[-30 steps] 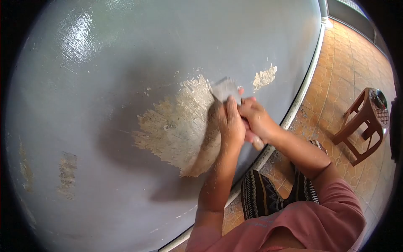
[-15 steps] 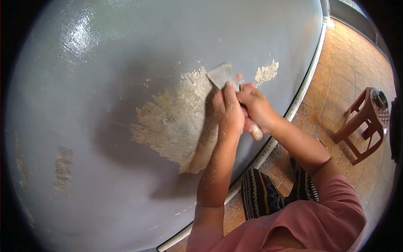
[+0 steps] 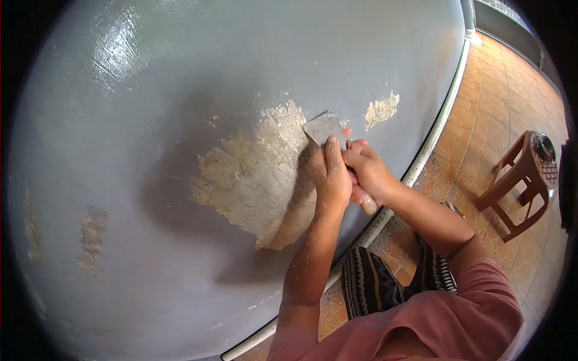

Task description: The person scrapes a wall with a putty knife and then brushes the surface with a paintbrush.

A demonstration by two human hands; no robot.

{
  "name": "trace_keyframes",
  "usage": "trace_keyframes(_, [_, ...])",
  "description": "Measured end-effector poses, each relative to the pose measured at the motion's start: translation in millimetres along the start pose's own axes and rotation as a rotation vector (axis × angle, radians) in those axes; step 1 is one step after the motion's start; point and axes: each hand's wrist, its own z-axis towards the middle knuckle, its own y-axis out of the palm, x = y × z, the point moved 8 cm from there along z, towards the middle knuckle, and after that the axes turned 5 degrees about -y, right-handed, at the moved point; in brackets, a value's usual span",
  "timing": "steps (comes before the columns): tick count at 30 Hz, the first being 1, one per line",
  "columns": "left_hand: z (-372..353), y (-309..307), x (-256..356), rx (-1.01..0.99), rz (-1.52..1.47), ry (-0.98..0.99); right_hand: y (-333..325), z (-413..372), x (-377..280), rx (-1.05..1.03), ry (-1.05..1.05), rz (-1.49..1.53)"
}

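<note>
Both my hands grip one paint scraper (image 3: 325,127), whose flat metal blade lies against or close to the grey wall (image 3: 198,48). My left hand (image 3: 331,171) is closed near the blade, its thumb pressed along the base of the metal. My right hand (image 3: 368,168) wraps the handle from the right side, and the handle's rounded end sticks out below. Left of the blade spreads a large bare patch (image 3: 253,174) with jagged paint edges. A smaller bare patch (image 3: 382,111) lies to the right of the blade.
A pale pipe-like edging (image 3: 442,120) runs along the wall's foot. On the tiled floor (image 3: 463,144) at the right stands a brown plastic stool (image 3: 512,174) with a round dark dish (image 3: 546,147) on it. Scraped marks (image 3: 92,240) show at the wall's lower left.
The scraper and both hands have moved slightly down the wall, a little to the right. My grip looks the same.
</note>
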Motion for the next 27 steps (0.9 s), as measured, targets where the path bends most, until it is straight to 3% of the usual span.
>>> trace_keyframes(4, [8.6,7.5,34.7,-0.055,0.083,-0.023,8.8,18.3,-26.4,-0.095,-0.147,-0.020])
trace_keyframes(5, [7.6,12.0,49.3,-0.050,0.055,-0.039,15.3,24.5,-31.4,-0.124,-0.072,0.127])
trace_keyframes(10, [0.3,3.0,17.9,0.007,-0.019,-0.029,0.4,13.3,-23.4,0.088,-0.255,-0.164])
trace_keyframes(12, [7.4,7.8,15.0,-0.029,0.008,0.028,-7.1,12.5,-7.7,0.094,-0.062,-0.031])
trace_keyframes(13, [9.5,10.7,17.0,-0.064,0.051,0.002,-4.8,18.3,-9.1,-0.136,-0.049,-0.019])
trace_keyframes(16, [16.4,15.3,19.0,-0.123,0.091,-0.077,1.5,20.9,-14.5,-0.138,-0.019,0.234])
trace_keyframes(20, [-10.0,-1.4,-54.7,-0.042,-0.136,-0.169,-26.0,-10.6,39.3,-0.026,0.123,0.033])
trace_keyframes(22, [-23.0,-6.3,-97.8,-0.011,-0.210,-0.275,-38.5,-31.5,70.7,0.064,0.196,0.081])
trace_keyframes(23, [-24.4,-9.6,-104.5,-0.011,-0.147,-0.247,-48.9,-35.2,88.3,0.147,0.237,0.071])
trace_keyframes(27, [-16.9,-5.8,-79.8,0.027,0.085,-0.062,-41.9,-27.0,66.8,0.041,0.200,0.002])
